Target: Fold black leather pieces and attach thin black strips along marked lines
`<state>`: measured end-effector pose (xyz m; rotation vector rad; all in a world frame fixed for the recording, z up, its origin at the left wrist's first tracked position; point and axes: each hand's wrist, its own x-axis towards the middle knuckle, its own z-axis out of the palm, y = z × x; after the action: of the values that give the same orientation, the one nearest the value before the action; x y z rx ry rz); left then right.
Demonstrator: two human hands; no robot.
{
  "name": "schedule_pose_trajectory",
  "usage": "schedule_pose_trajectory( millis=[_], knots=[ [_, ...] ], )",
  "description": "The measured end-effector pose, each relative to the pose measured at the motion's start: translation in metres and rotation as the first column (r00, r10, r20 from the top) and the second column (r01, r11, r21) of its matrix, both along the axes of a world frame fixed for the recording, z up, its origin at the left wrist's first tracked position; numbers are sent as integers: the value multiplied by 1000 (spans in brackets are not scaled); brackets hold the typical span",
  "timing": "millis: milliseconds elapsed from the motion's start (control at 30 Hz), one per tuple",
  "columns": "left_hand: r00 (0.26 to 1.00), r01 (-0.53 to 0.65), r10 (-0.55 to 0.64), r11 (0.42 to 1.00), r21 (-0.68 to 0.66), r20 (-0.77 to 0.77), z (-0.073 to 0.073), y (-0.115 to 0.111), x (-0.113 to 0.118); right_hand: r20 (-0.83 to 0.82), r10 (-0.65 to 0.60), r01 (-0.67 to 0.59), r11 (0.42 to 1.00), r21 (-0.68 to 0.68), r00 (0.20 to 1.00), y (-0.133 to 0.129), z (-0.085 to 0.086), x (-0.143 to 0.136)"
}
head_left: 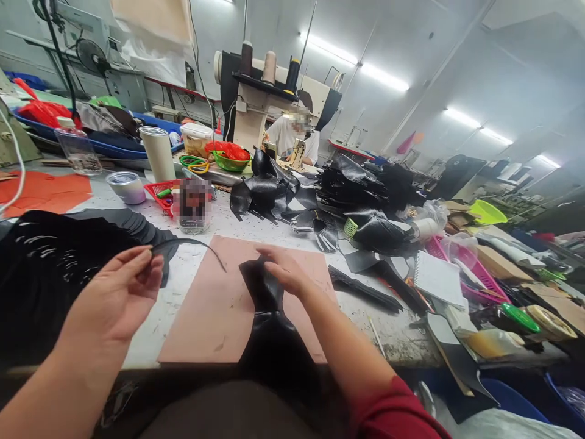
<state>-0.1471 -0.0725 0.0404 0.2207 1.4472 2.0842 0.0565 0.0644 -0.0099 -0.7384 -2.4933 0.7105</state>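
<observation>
Between the thumb and fingers of my left hand is one end of a thin black strip, which curves away to the right in the air. A black leather piece, narrow in its middle, lies on a pinkish board and hangs over the table's front edge. Over its far end is my right hand, fingers stretched out; whether they press on the leather I cannot tell. Left of the board, partly behind my left hand, spreads a pile of black leather pieces.
Black leather parts are heaped at the back. A tumbler, a lidded cup and a glass jar stand back left. On the right lie a notepad and a pink basket. A person sits behind a sewing machine.
</observation>
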Motion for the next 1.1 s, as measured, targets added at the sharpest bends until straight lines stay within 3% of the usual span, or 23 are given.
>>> schedule_pose_trajectory(
  millis=[67,133,233,333,400,433,467,567,633,900,1100],
  knots=[
    [996,6,-15,995,98,86,0,22,-6,247,98,-118,991,68,964,22,0,-23],
    [997,46,-53,990,134,54,-7,44,-3,391,180,-232,969,88,902,31,3,-38],
    [989,145,-148,985,96,25,-30,65,13,464,278,-357,930,90,841,13,21,-38],
    [939,342,-341,939,-24,49,-61,63,39,425,525,-597,801,45,737,-25,45,-20],
    [856,517,-511,844,-146,76,-78,51,57,307,698,-726,687,-34,647,-46,52,-8],
    [810,584,-580,788,-193,84,-85,45,65,282,709,-727,684,-56,646,-53,51,-4],
    [762,642,-641,732,-229,88,-89,38,71,297,670,-685,725,-67,680,-58,48,0],
    [651,747,-751,607,-272,109,-95,23,83,437,375,-410,912,-16,817,-67,30,9],
    [614,778,-774,563,-279,151,-93,17,85,460,234,-267,964,8,856,-73,18,14],
    [592,805,-728,510,-305,345,-79,-4,86,290,117,-114,993,-28,950,-95,3,33],
    [666,732,-707,560,-387,237,-79,-15,87,255,71,-38,990,-132,964,-101,-1,43]
  ],
)
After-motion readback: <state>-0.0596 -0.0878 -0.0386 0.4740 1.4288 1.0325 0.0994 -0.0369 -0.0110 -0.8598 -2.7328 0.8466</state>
